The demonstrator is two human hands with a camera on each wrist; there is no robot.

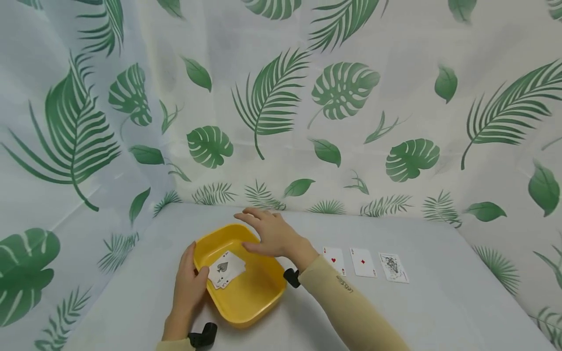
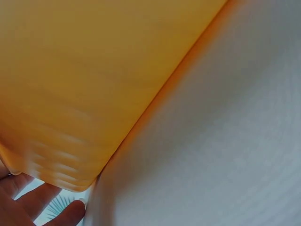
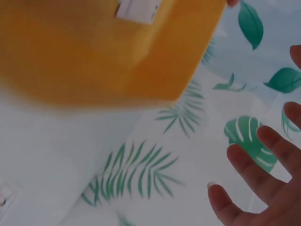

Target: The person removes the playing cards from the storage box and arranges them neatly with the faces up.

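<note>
A yellow plastic basin (image 1: pixel 256 290) stands tilted in the head view. Inside it lies a small pile of playing cards (image 1: pixel 232 265), an ace of spades on top. My left hand (image 1: pixel 189 285) grips the basin's left side, thumb at the rim and fingers along the outer wall. In the left wrist view those fingers (image 2: pixel 40 200) show below the yellow wall. Over the basin's far right side hovers my right hand (image 1: pixel 274 234), fingers spread and holding nothing. The right wrist view shows its fingers (image 3: pixel 263 181) apart from the basin (image 3: pixel 155 66).
To the right, three playing cards lie face up in a row: an ace of hearts (image 1: pixel 335 263), an ace of diamonds (image 1: pixel 368 267) and a joker (image 1: pixel 393 268). The white table (image 1: pixel 443 302) meets leaf-patterned curtains (image 1: pixel 351 146) behind and at both sides.
</note>
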